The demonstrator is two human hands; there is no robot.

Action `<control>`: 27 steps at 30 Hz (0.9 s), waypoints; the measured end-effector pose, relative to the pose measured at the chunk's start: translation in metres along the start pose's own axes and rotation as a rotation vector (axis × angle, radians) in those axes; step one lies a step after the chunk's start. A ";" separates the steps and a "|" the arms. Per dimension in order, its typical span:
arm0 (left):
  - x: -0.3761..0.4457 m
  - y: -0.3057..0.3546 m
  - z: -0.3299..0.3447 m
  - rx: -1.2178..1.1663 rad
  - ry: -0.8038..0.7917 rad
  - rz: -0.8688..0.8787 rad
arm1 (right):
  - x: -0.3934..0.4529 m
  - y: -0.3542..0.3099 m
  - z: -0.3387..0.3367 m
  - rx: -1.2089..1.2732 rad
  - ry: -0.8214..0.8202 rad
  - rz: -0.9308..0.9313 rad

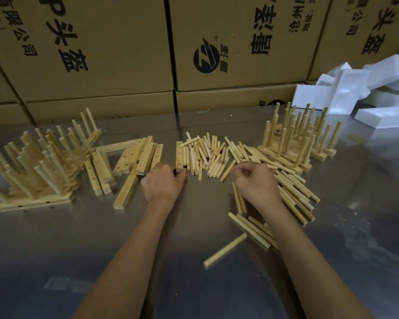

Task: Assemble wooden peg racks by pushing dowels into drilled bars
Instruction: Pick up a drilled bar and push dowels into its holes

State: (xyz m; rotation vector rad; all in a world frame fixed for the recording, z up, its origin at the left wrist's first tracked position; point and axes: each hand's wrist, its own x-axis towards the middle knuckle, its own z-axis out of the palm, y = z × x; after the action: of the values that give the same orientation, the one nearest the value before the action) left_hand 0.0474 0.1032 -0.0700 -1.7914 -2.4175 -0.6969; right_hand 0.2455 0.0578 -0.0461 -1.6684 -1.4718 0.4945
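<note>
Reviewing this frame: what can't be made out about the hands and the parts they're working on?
- Right hand: its curled fingers face away from the head camera, so whether they pinch a dowel is hidden.
- Drilled bar: the left hand covers its near end, hiding the grip.
- Finished racks: pegs overlap too densely to count.
- Cardboard boxes: print cut off by the top edge.

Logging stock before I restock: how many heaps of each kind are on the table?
Finished-rack heaps: 2, left and right
Bare-bar heap: 1
Single bar, at left hand: 1
Loose-dowel spread: 1
Total: 5
</note>
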 end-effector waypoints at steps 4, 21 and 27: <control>-0.005 -0.003 -0.002 -0.227 0.074 -0.036 | -0.003 -0.003 -0.002 0.050 -0.019 0.011; -0.077 0.002 -0.037 -0.665 0.279 0.575 | -0.023 -0.032 0.003 0.605 -0.273 0.172; -0.090 -0.004 -0.041 -0.574 0.099 0.818 | -0.022 -0.028 -0.002 0.762 -0.237 0.240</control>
State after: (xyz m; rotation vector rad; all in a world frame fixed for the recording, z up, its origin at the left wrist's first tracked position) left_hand 0.0641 0.0062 -0.0620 -2.5678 -1.2502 -1.3596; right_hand 0.2243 0.0354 -0.0282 -1.1874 -1.0328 1.2436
